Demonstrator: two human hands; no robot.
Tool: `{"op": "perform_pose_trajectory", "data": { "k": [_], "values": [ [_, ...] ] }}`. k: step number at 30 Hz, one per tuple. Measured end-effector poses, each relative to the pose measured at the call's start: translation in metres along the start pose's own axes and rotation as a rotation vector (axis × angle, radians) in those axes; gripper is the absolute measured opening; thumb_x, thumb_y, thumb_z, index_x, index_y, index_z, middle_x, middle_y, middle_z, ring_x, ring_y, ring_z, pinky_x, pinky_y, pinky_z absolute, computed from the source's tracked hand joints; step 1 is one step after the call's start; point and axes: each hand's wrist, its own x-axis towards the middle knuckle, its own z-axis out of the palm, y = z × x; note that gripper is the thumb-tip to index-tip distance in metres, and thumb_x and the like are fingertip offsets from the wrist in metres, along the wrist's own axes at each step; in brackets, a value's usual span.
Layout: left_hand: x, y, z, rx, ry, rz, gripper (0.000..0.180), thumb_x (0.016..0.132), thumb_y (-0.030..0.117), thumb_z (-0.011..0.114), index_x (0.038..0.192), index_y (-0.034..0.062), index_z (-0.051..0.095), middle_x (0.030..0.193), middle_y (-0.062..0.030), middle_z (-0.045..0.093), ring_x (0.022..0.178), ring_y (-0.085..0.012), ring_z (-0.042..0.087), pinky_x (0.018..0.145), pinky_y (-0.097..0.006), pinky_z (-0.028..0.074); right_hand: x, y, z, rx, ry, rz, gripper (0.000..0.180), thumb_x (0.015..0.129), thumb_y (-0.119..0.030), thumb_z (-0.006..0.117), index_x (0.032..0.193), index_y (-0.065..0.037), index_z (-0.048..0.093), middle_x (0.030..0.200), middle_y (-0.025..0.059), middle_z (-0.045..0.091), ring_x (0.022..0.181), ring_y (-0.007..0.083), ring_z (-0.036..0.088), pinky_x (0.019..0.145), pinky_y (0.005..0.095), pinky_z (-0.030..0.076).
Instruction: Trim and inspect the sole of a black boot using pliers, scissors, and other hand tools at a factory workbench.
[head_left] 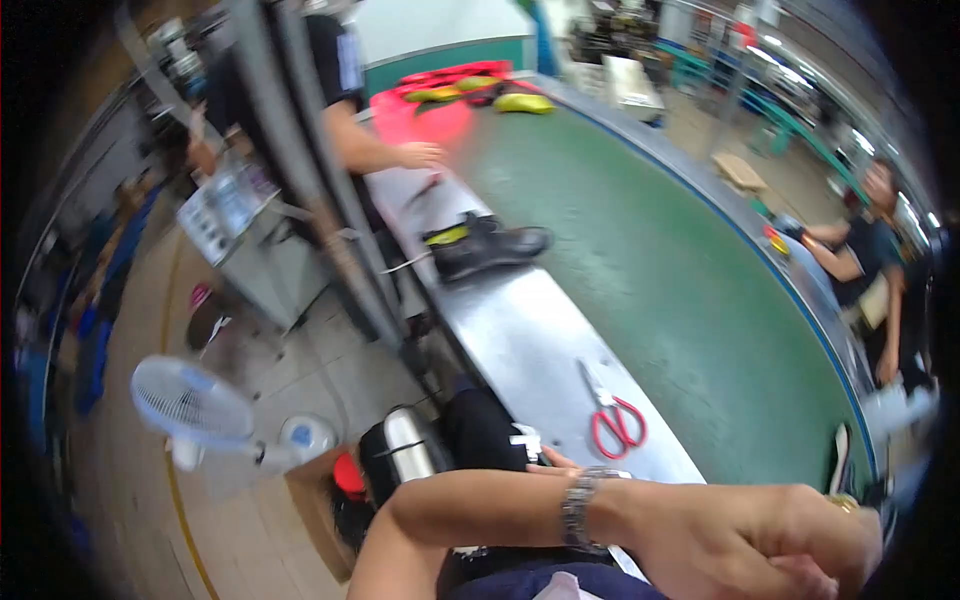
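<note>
My left forearm, with a metal watch (580, 508) at its wrist, reaches across to the right. My left hand (760, 540) is closed, its fingers curled under; what it holds, if anything, is hidden. Behind that forearm a few fingers of my right hand (556, 462) show, close to a small white piece (526, 440); the rest of that hand is covered. Scissors (608, 415) with red handles lie on the metal ledge (540, 320) beyond my arm. Farther along the ledge rests a black shoe (485, 247) with a yellow-green patch. Left of my hands is a dark shoe (408, 445) with a pale sole.
A green conveyor belt (660, 270) runs beside the ledge, with yellow-green pieces (523, 103) and red material at its far end. Another person's hand (418, 155) is over the ledge there. A person sits across the belt. A fan (190, 402) stands at left.
</note>
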Motion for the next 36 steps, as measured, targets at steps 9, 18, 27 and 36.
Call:
{"op": "perform_pose_trajectory", "data": {
  "k": [9, 18, 27, 36],
  "values": [
    [-0.096, 0.078, 0.010, 0.869, 0.441, -0.513, 0.021, 0.081, -0.002, 0.065, 0.102, -0.0023, 0.068, 0.112, -0.0232, 0.063, 0.101, -0.0318, 0.063, 0.095, -0.041, 0.044, -0.056, 0.006, 0.010, 0.276, -0.050, -0.249, 0.063, 0.095, -0.018, 0.058, 0.148, -0.008, 0.025, 0.092, 0.0052, 0.061, 0.084, 0.0156, 0.062, 0.067, 0.0235, 0.049],
    [-0.284, 0.116, 0.104, 1.833, 1.648, -0.540, 0.036, 0.088, 0.009, 0.059, 0.124, 0.0020, 0.055, 0.133, -0.0142, 0.052, 0.121, -0.0252, 0.050, 0.101, -0.037, 0.039, -0.004, 0.014, 0.011, -0.419, -0.025, -0.244, 0.075, 0.096, -0.013, 0.055, 0.153, -0.015, 0.006, 0.104, 0.0077, 0.066, 0.085, 0.0131, 0.063, 0.070, 0.0227, 0.050],
    [-0.367, 0.072, 0.068, 1.508, 1.972, -0.301, 0.051, 0.090, 0.027, 0.065, 0.130, -0.0012, 0.053, 0.118, -0.0215, 0.062, 0.108, -0.0249, 0.060, 0.091, -0.032, 0.046, -0.006, 0.036, 0.066, -0.669, -0.018, -0.040, 0.066, 0.099, -0.007, 0.043, 0.153, -0.014, 0.006, 0.121, 0.0274, 0.058, 0.109, 0.0292, 0.062, 0.095, 0.0362, 0.049],
    [-0.356, 0.071, 0.056, 2.011, 2.019, -0.425, 0.030, 0.094, 0.023, 0.054, 0.112, 0.0023, 0.066, 0.088, -0.0236, 0.067, 0.079, -0.0359, 0.066, 0.071, -0.038, 0.051, 0.031, 0.030, 0.081, -0.739, 0.162, 0.106, 0.064, 0.100, -0.011, 0.042, 0.153, -0.013, 0.005, 0.110, 0.0214, 0.064, 0.101, 0.0271, 0.066, 0.090, 0.0378, 0.051]
  ]
}}
